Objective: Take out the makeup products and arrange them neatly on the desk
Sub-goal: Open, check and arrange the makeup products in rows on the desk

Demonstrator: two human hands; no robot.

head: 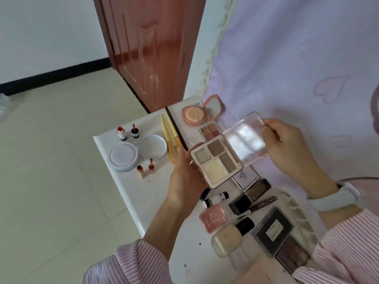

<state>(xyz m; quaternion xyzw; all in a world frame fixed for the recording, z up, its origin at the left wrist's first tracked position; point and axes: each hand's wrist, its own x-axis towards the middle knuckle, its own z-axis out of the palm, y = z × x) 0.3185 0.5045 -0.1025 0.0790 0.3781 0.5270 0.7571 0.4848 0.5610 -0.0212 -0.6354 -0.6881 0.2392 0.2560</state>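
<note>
**Palette held open over desk, both hands on it**

Left hand (185,171) gripped the base of the palette (216,161) from its left side, fingers curled under and thumb at the edge, so the pans faced up and stayed level. Right hand (287,144) pinched the far edge of the clear lid (245,138), swung up and back on its hinge. The palette was in the air above the middle of the desk (143,191), near the back edge, not yet set down. Judged step: opening it for display, matching the opened items already laid out.

Palette: flat, rounded square, pale pink plastic casing, four pans of matte powder in grey, taupe and cream. Lid: rigid, transparent, glossy, catching glare.

Far end of the desk, toward its left edge: two small red tint bottles (128,133), a round powder tub (123,158) with its white lid (152,147) beside it, and two small peach tubes (145,170). Yellow brushes (169,136) and a thin dark pencil (176,128) lay side by side, roughly parallel. At the far right corner sat an open pink compact (193,116), mirror up, puff inside; just beside it a small blush palette (209,131), partly hidden by the lid.

Near end, still a loose cluster: a white tube (215,198), a pink glass bottle (213,218), a cream foundation bottle (229,238) with black cap, and dark boxes (272,230). Judged unsorted.

Desk top was white, smooth, with a rounded edge. Lilac cloth (297,68) hung along its right side.
</note>
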